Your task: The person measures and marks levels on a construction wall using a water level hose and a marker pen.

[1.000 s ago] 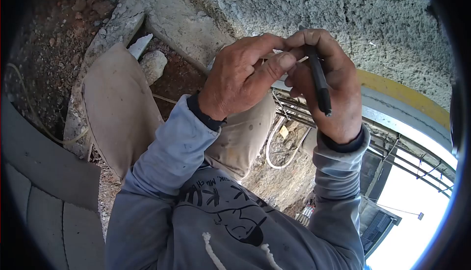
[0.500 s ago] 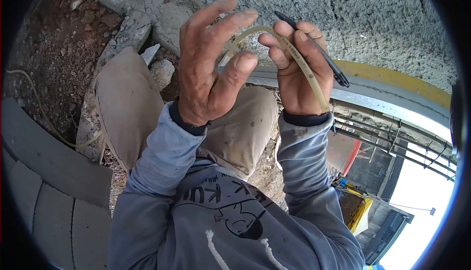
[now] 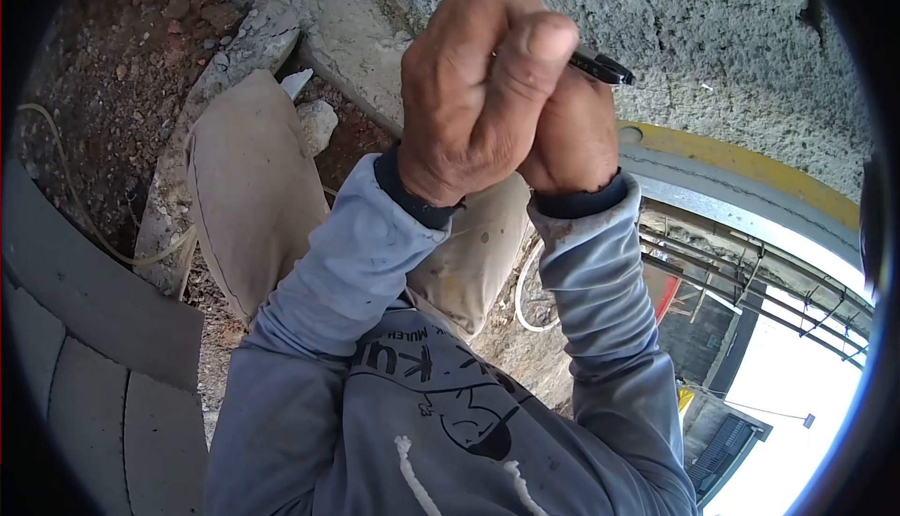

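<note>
My left hand (image 3: 478, 89) is closed, fingers curled and thumb laid over them, in front of my right hand. What it grips is hidden. My right hand (image 3: 577, 136) is closed behind it, its fingers mostly out of sight. The end of a black pen (image 3: 605, 68) sticks out to the right above my right hand. The two hands overlap or touch. Between the trouser legs a short piece of yellowish tube (image 3: 329, 191) shows; its course up to the hands cannot be seen.
Rough concrete wall (image 3: 712, 47) lies beyond the hands, beside a yellow and grey edge (image 3: 731, 152). Thin tubing (image 3: 70, 188) crosses the soil at left, near grey slabs (image 3: 84, 403). Stones lie by the knees (image 3: 253, 188). Metal bars (image 3: 750, 277) run at right.
My left hand has moved right and closed, now covering part of my right hand. The tube arched between the hands is now hidden. The pen shows only its end.
</note>
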`<control>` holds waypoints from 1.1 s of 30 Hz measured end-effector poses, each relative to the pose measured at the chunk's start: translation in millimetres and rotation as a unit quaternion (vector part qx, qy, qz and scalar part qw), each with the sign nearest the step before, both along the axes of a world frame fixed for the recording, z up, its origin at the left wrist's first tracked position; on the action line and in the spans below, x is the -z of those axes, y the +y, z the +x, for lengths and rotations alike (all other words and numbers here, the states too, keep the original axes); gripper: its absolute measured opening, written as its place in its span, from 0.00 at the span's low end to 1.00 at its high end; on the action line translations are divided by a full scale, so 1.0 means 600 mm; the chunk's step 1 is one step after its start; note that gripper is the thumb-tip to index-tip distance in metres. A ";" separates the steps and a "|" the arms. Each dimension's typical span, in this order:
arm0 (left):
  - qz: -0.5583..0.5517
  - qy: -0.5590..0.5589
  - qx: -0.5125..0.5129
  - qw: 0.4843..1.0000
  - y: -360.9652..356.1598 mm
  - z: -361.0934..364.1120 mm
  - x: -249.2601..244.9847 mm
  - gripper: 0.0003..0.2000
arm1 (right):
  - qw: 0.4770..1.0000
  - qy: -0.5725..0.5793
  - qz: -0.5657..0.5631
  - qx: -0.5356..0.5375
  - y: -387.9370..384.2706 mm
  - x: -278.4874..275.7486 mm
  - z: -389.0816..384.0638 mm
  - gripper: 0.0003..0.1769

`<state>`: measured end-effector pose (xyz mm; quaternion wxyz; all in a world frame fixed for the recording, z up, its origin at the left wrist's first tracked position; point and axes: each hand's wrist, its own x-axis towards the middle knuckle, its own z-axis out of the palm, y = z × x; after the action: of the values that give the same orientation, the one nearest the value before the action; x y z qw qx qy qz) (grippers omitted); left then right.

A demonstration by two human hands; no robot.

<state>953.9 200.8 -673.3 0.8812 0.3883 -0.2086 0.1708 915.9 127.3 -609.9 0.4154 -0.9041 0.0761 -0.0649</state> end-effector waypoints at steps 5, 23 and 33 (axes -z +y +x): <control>-0.060 0.209 0.036 0.975 0.019 0.049 0.025 0.16 | 0.980 0.129 0.054 0.143 -0.012 -0.037 0.018 0.17; -0.092 0.374 0.076 0.920 -0.015 0.033 0.157 0.12 | 0.858 0.383 -0.318 0.127 -0.100 0.005 -0.009 0.10; -0.125 0.430 0.132 0.885 -0.018 0.020 0.166 0.12 | 0.829 0.393 -0.377 0.127 -0.115 0.041 -0.013 0.08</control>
<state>965.6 190.0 -773.1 0.9402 0.2790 0.1639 -0.1063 908.0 58.1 -634.4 -0.0341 -0.9222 0.3163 0.2200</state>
